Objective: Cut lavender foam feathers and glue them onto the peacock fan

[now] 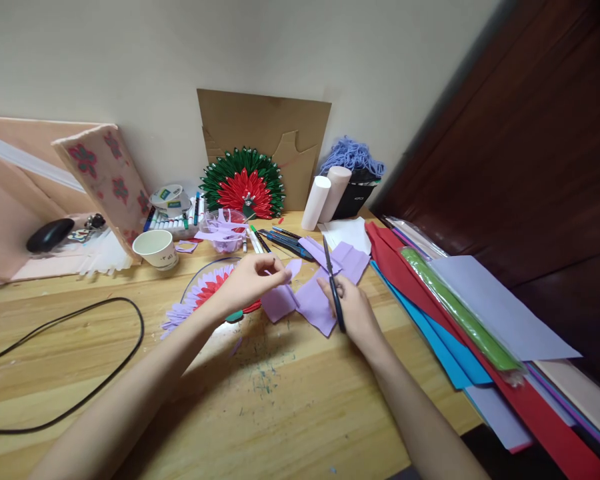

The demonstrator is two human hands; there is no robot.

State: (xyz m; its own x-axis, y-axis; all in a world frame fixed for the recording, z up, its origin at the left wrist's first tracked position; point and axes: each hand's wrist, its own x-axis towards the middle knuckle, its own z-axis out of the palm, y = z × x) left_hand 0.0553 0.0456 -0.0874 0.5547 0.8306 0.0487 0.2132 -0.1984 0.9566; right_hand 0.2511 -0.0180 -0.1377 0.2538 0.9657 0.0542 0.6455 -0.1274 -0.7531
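My left hand [255, 280] pinches a small lilac petal-shaped piece [293, 268] between thumb and fingertips above the table. In my right hand [356, 310] is a pair of dark-handled scissors [338, 303], blades pointing away from me; whether they are parted I cannot tell. Beneath both hands lie lilac sheets [316, 308], some folded or cut. Behind my left wrist, partly covered by it, rests a fan-shaped flower craft [180, 315] with lilac outer petals and red inner ones. A small green piece [234, 316] lies by its lower edge.
A paper cup [156, 251] and a clear bowl of lilac scraps [225, 232] stand behind. Pens [285, 243] lie centrally. A green-and-red fan craft [245, 183] leans on cardboard [265, 120]. Coloured sheets [505, 310] line the right; a black cable [141, 333] loops left.
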